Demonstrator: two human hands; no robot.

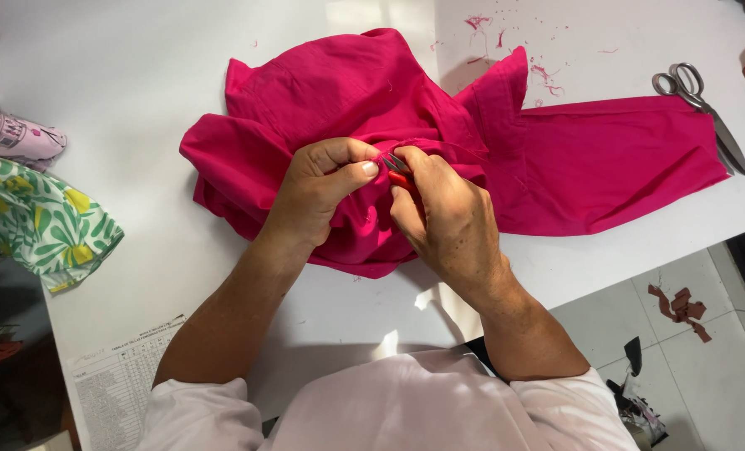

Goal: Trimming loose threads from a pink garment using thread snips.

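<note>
A white tabletop [180, 276] holds a pink garment [556, 167] — on it, the left hand [318, 196] pinches a fold, the right hand [443, 217] grips small red snips [397, 171].

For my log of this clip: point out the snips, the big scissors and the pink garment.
snips [396, 164]: head view, on the metal blades between the thumbs.
big scissors [727, 138]: head view, on the blades, table's right side.
pink garment [339, 92]: head view, on the flat upper-left panel.
</note>
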